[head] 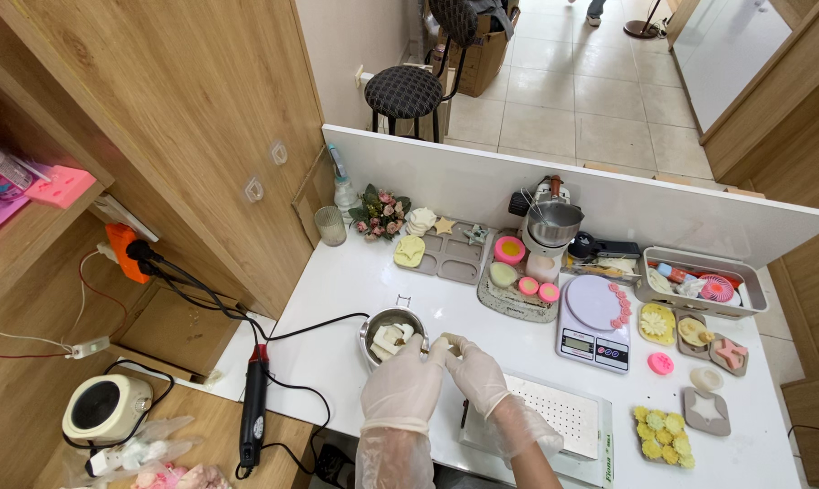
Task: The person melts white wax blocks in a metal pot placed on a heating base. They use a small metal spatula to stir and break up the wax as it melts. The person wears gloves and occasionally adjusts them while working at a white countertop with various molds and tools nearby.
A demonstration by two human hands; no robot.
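Both my hands wear thin clear gloves and meet over the white table, just right of a small metal bowl (370, 331) holding several pale wax-like chunks (389, 340). My left hand (404, 383) and my right hand (474, 373) pinch a small pale piece (446, 340) between their fingertips, right beside the bowl's rim. Beneath my right forearm lies a white perforated board (563, 412).
A digital scale (593, 322) stands to the right, with grey silicone moulds (453, 252), pink and yellow flower-shaped casts, a metal pot (554, 221) and a grey tray (695, 281) behind. A black heat tool (253, 407) with cable lies at left; a stool (403, 91) stands beyond the white partition.
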